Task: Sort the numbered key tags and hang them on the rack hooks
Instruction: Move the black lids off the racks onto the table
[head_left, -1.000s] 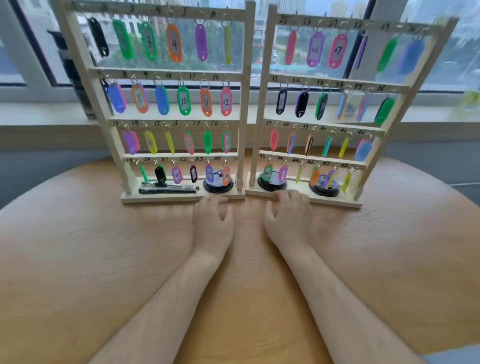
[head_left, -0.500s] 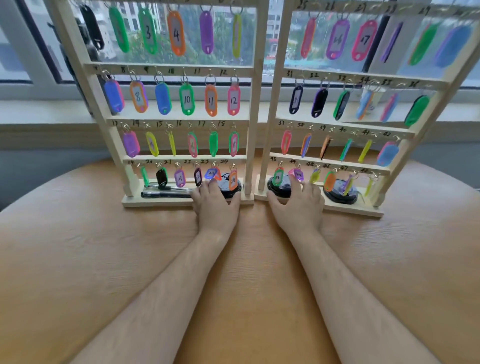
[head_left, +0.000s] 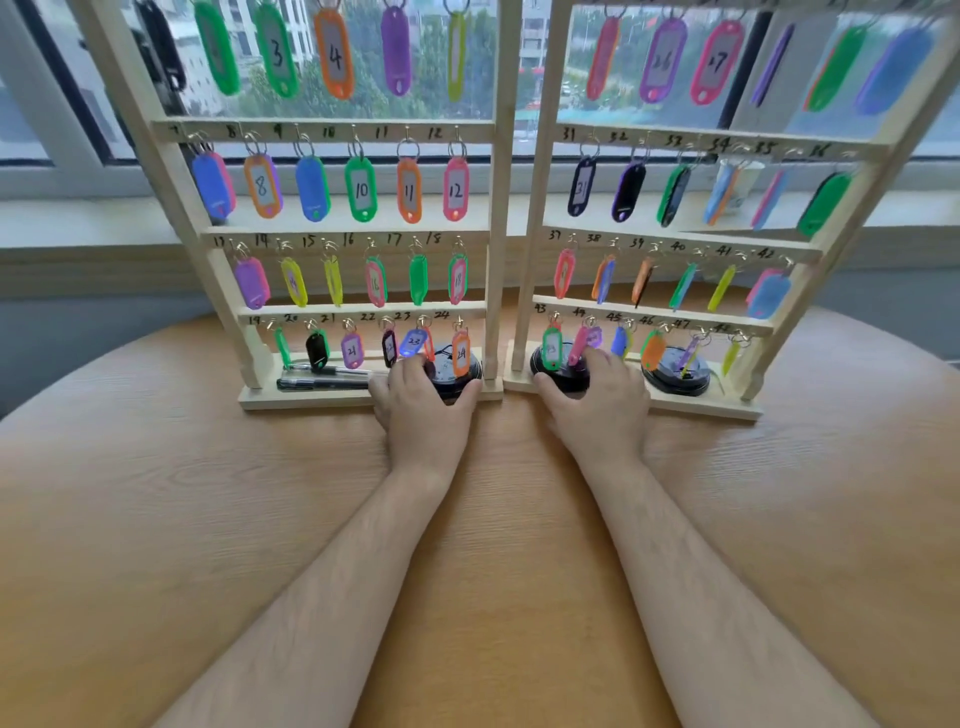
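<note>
Head cam: numbered key tags (head_left: 360, 189) were seen hung on the hooks of the left rack (head_left: 497, 208) and the right rack (head_left: 536, 208), stood side by side on the desk (head_left: 156, 493). The left hand (head_left: 423, 415) was laid over a black disc (head_left: 452, 371) under tags 23 and 24. The right hand (head_left: 597, 410) was laid over a second black disc (head_left: 563, 375) under 43 and 44. Fingers were spread across each disc; whether anything was actually gripped couldn't be told. Black pens (head_left: 322, 383) were parked on the left rack's base.

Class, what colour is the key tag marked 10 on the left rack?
The tag marked 10 is green, shown best in the head view.
</note>
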